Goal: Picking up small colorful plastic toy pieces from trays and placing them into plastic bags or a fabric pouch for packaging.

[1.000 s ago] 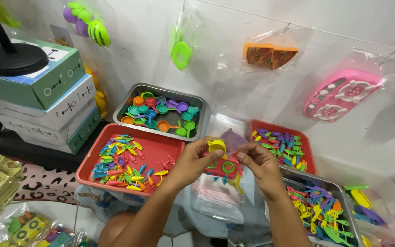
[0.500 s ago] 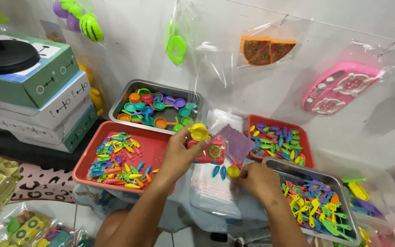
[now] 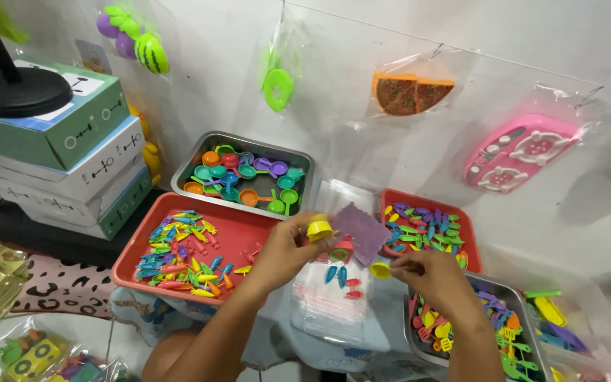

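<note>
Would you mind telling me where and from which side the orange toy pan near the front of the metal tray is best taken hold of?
Probably by the handle of the orange toy pan, coming from above on the right: the thin handle lies flat, pointing right toward the green pans.

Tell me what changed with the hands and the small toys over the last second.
The right hand dropped away from the left, down toward the steel tray, and now pinches a small yellow spoon. The left hand kept hold of the yellow toy cup. The red tray and its pieces stayed put.
</note>
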